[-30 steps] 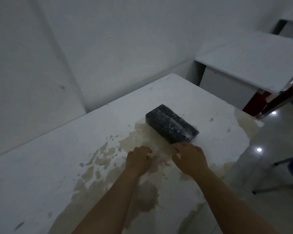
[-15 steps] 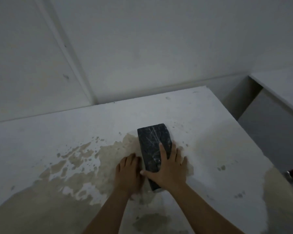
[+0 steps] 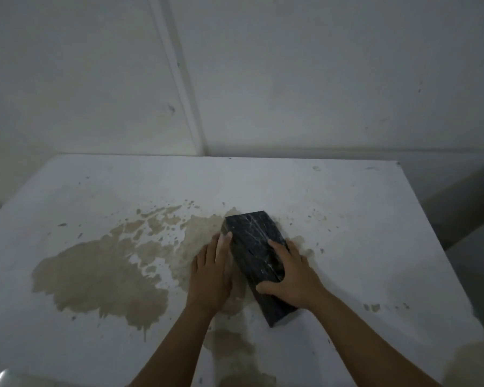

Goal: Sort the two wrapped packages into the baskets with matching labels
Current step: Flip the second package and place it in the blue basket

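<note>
One black wrapped package (image 3: 253,241), a long block with pale streaks, lies on the white table (image 3: 347,219) right of centre. My right hand (image 3: 291,275) rests over its near half, fingers and thumb wrapped around it. My left hand (image 3: 211,272) lies flat on the table against the package's left side, its fingertips touching the edge. No second package and no basket are in view.
A large tan stain (image 3: 104,275) spreads over the table's left and centre. White walls (image 3: 291,79) rise right behind the table's far edge. The table's right edge drops to a dark floor (image 3: 464,263).
The view has swung left, so the package now lies end-on to me. My right hand moved from the package's near edge onto its top, and my left hand came up against its left side.
</note>
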